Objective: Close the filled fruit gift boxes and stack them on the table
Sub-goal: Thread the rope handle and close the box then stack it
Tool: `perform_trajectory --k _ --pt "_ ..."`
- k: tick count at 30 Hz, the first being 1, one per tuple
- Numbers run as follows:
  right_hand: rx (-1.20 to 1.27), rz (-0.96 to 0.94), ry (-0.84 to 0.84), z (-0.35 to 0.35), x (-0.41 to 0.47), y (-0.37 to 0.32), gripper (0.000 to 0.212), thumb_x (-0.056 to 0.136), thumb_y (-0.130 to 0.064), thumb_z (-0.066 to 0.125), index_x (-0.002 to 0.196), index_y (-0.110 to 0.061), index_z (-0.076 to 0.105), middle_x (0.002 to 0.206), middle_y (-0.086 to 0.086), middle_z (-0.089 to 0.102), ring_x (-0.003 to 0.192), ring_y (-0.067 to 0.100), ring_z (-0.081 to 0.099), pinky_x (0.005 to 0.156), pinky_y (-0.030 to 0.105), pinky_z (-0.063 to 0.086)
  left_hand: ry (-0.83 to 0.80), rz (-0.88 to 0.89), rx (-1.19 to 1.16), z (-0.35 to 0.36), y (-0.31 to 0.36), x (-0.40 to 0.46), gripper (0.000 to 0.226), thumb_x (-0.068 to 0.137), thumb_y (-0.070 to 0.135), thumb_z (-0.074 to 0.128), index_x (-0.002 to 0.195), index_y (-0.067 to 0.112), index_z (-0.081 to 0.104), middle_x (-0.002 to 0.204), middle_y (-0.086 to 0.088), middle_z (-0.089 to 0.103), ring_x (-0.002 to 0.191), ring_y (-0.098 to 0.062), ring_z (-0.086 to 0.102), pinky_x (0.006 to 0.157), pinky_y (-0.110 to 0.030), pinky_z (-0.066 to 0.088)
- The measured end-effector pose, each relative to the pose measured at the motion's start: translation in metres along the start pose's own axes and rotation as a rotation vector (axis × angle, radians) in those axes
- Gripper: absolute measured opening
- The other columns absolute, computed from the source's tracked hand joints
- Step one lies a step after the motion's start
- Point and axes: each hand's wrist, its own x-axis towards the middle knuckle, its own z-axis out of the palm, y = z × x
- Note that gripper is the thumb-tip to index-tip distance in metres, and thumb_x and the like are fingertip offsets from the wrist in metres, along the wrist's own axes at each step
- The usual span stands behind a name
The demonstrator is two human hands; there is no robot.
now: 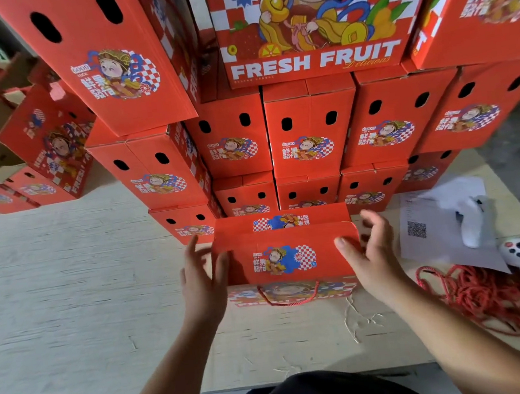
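A red fruit gift box [285, 255] sits on the table [70, 297] directly before the stack of closed boxes [307, 140], rope handle [290, 296] facing the person. Left hand [202, 281] and right hand [369, 254] flank its sides, fingers spread and relaxed, gripping nothing; the right thumb touches the lid.

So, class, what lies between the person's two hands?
The red cardboard fruit gift box, with left hand and right hand flanking it, in the head view.
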Motion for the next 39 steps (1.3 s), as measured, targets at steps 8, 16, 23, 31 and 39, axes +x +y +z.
perform_trajectory --k 8,16,23,31,39 --pt "-0.694 -0.491 -0.155 0.014 -0.002 -0.004 0.096 0.069 -0.085 0.062 0.138 -0.019 0.055 0.133 -0.001 0.052 0.117 0.026 0.047 0.106 0.042 0.036 -0.162 0.654 0.604 0.006 -0.001 0.01 0.097 0.066 0.092 0.062 0.138 0.028 0.054 0.136 0.005 0.051 0.119 -0.025 0.045 0.099 -0.045 0.036" --pt "-0.758 -0.521 -0.146 0.014 0.0 -0.003 0.1 0.071 -0.085 0.062 0.142 -0.016 0.054 0.131 0.0 0.054 0.121 0.027 0.05 0.109 0.045 0.04 -0.167 0.762 0.64 0.011 -0.002 0.02 0.095 0.07 0.095 0.058 0.132 0.023 0.058 0.135 0.001 0.054 0.122 -0.028 0.052 0.102 -0.046 0.041" --pt "-0.928 -0.42 -0.377 0.017 0.001 -0.005 0.113 0.083 -0.092 0.026 0.166 -0.018 0.003 0.173 0.002 -0.008 0.158 0.024 -0.014 0.129 0.044 -0.002 -0.445 0.609 0.857 0.011 0.009 0.025 0.124 0.071 0.104 0.034 0.167 0.031 0.004 0.174 0.004 -0.007 0.16 -0.025 -0.014 0.128 -0.055 -0.006" --pt "-0.858 -0.268 -0.545 0.019 0.037 -0.014 0.111 0.07 -0.103 0.004 0.157 -0.041 -0.025 0.163 -0.01 -0.038 0.149 0.014 -0.038 0.123 0.041 -0.017 -0.297 0.76 0.761 0.012 0.007 0.014 0.104 0.08 0.09 0.054 0.159 0.024 0.041 0.161 -0.005 0.042 0.152 -0.031 0.034 0.124 -0.058 0.024" --pt "-0.947 -0.304 -0.225 0.026 0.058 -0.028 0.089 0.08 -0.09 0.028 0.139 -0.027 0.047 0.132 -0.002 0.053 0.123 0.029 0.045 0.105 0.044 0.035 -0.206 0.933 0.619 0.013 -0.012 0.017 0.072 0.091 0.074 0.057 0.151 0.033 0.054 0.144 0.0 0.057 0.132 -0.029 0.052 0.112 -0.052 0.039"
